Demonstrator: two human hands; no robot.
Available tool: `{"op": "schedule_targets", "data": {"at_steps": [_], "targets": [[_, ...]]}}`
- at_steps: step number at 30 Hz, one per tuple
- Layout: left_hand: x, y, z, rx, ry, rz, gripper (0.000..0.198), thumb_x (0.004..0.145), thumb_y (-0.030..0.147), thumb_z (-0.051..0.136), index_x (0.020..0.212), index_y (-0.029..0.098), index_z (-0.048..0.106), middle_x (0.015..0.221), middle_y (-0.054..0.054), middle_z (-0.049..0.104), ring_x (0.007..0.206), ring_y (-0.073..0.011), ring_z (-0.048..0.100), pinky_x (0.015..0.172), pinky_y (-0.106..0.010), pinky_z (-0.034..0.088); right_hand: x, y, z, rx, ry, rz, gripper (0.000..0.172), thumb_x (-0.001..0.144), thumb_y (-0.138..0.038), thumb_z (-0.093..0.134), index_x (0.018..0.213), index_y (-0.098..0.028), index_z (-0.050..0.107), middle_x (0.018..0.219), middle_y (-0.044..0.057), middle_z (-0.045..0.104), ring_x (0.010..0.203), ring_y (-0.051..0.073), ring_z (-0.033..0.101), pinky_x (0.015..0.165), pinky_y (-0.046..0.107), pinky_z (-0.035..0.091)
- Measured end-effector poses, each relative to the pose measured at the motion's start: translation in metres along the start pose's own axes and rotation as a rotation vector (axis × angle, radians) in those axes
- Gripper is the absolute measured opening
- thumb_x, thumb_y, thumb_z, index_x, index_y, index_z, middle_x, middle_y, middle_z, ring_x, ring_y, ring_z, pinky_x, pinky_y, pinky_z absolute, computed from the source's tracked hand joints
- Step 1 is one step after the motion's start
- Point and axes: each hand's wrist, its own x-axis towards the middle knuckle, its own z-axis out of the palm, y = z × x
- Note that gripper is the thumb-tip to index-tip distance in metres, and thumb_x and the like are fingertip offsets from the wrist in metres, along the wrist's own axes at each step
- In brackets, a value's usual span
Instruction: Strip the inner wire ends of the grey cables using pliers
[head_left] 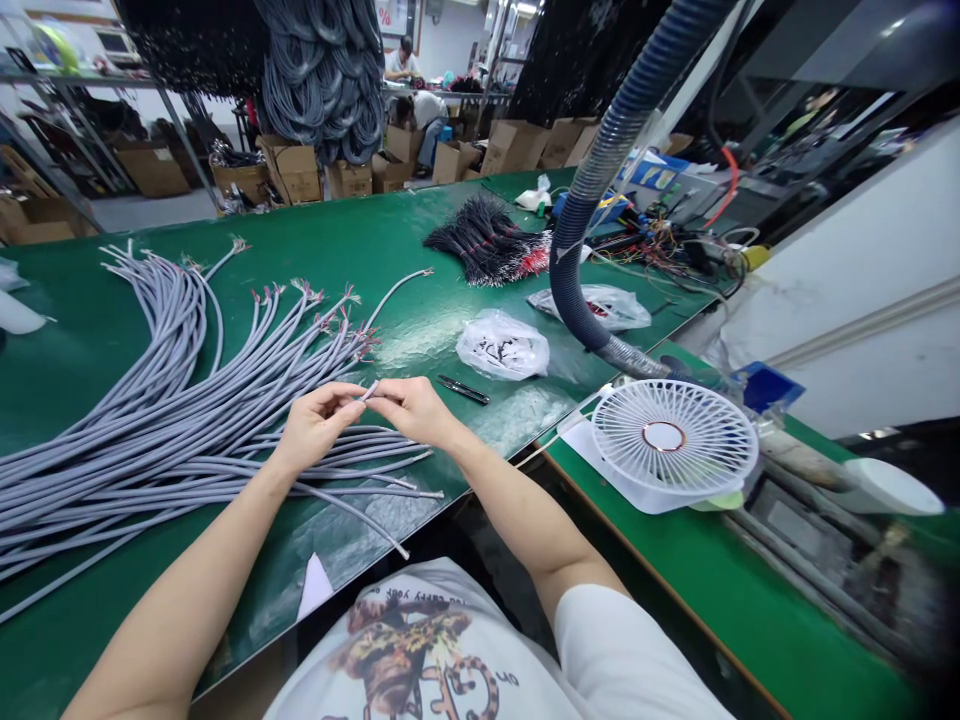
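Note:
Both hands meet over the front of the green table, fingers pinched on the end of one grey cable (pixel 370 391). My left hand (pixel 319 420) grips it from the left, and my right hand (pixel 415 408) pinches it from the right. The fingers partly hide the cable end. Beneath and left of my hands lies a large bundle of grey cables (pixel 187 430). Many in the far part have stripped ends with fine reddish and white wires, while those near me end in plain cut tips. Just right of my right hand lie small black thread snips (pixel 463 390).
A clear plastic bag with small dark pieces (pixel 502 345) lies beyond the snips. Further back is a bundle of black wires (pixel 487 240). A ribbed duct hose (pixel 577 230) hangs down at the right, above a white fan (pixel 675 440). Cardboard boxes (pixel 296 170) stand behind the table.

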Motion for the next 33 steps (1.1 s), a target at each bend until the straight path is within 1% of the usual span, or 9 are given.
{"op": "schedule_targets", "data": {"at_steps": [6, 10, 14, 18, 21, 24, 26, 30, 33], "targets": [[0.001, -0.001, -0.004, -0.113, 0.075, -0.075, 0.022, 0.066, 0.027, 0.077, 0.081, 0.013, 0.069, 0.054, 0.003, 0.058, 0.05, -0.0074, 0.051, 0.052, -0.019, 0.041, 0.009, -0.005, 0.007, -0.234, 0.044, -0.048, 0.019, 0.09, -0.022, 0.048, 0.078, -0.016, 0.062, 0.066, 0.0, 0.057, 0.06, 0.01, 0.048, 0.058, 0.02, 0.029], [0.003, 0.0, -0.005, -0.188, 0.128, -0.126, 0.024, 0.065, 0.028, 0.078, 0.079, 0.013, 0.065, 0.049, 0.004, 0.055, 0.045, -0.0058, 0.048, 0.044, -0.015, 0.035, 0.017, -0.003, 0.014, -0.214, 0.067, -0.024, 0.017, 0.086, -0.021, 0.049, 0.081, -0.015, 0.064, 0.063, -0.001, 0.055, 0.057, 0.01, 0.045, 0.057, 0.021, 0.029], [0.005, 0.007, -0.004, -0.303, 0.146, -0.213, 0.029, 0.063, 0.032, 0.078, 0.078, 0.014, 0.061, 0.044, 0.006, 0.05, 0.036, -0.0039, 0.038, 0.035, -0.013, 0.02, 0.024, 0.008, 0.015, 0.066, 0.09, 0.063, 0.015, 0.081, -0.025, 0.055, 0.078, -0.014, 0.066, 0.056, -0.004, 0.05, 0.053, 0.008, 0.04, 0.056, 0.021, 0.029], [0.007, 0.012, -0.006, -0.384, 0.137, -0.22, 0.032, 0.061, 0.032, 0.079, 0.077, 0.014, 0.058, 0.042, 0.007, 0.049, 0.032, -0.0022, 0.032, 0.034, -0.012, 0.019, 0.029, 0.009, 0.003, 0.513, 0.126, 0.206, 0.03, 0.079, -0.042, 0.06, 0.085, -0.013, 0.067, 0.064, -0.002, 0.056, 0.053, 0.007, 0.041, 0.052, 0.02, 0.032], [0.008, 0.011, -0.008, -0.409, 0.111, -0.222, 0.032, 0.062, 0.033, 0.079, 0.078, 0.015, 0.058, 0.042, 0.007, 0.05, 0.031, -0.0018, 0.032, 0.034, -0.012, 0.02, 0.031, 0.001, -0.002, 0.649, 0.039, 0.269, 0.043, 0.082, -0.052, 0.055, 0.099, -0.014, 0.065, 0.056, -0.005, 0.05, 0.046, 0.006, 0.036, 0.045, 0.019, 0.027], [0.008, 0.008, -0.009, -0.409, 0.091, -0.229, 0.033, 0.063, 0.034, 0.08, 0.078, 0.015, 0.057, 0.043, 0.007, 0.052, 0.031, -0.002, 0.033, 0.034, -0.012, 0.021, 0.035, -0.006, 0.004, 0.633, -0.12, 0.216, 0.041, 0.085, -0.052, 0.051, 0.093, -0.014, 0.064, 0.048, -0.008, 0.041, 0.042, 0.006, 0.034, 0.042, 0.018, 0.025], [0.008, 0.007, -0.009, -0.405, 0.077, -0.239, 0.034, 0.063, 0.035, 0.08, 0.078, 0.015, 0.057, 0.045, 0.006, 0.054, 0.032, -0.0024, 0.035, 0.033, -0.012, 0.022, 0.037, -0.006, 0.011, 0.591, -0.159, 0.138, 0.037, 0.085, -0.048, 0.054, 0.084, -0.013, 0.064, 0.051, -0.007, 0.044, 0.044, 0.005, 0.034, 0.044, 0.019, 0.027], [0.009, 0.006, -0.009, -0.399, 0.065, -0.247, 0.035, 0.067, 0.038, 0.076, 0.085, 0.015, 0.057, 0.049, 0.004, 0.058, 0.031, -0.003, 0.038, 0.033, -0.012, 0.024, 0.038, 0.0, 0.02, 0.458, -0.082, -0.032, 0.029, 0.087, -0.038, 0.054, 0.078, -0.012, 0.062, 0.066, -0.002, 0.056, 0.06, 0.008, 0.043, 0.059, 0.02, 0.036], [0.009, 0.008, -0.009, -0.408, 0.079, -0.249, 0.036, 0.069, 0.038, 0.075, 0.085, 0.018, 0.05, 0.048, 0.006, 0.057, 0.03, -0.0027, 0.035, 0.033, -0.012, 0.023, 0.035, 0.002, 0.022, 0.278, -0.018, -0.089, 0.025, 0.09, -0.032, 0.05, 0.079, -0.013, 0.062, 0.071, -0.001, 0.054, 0.068, 0.01, 0.047, 0.068, 0.022, 0.038]]}}
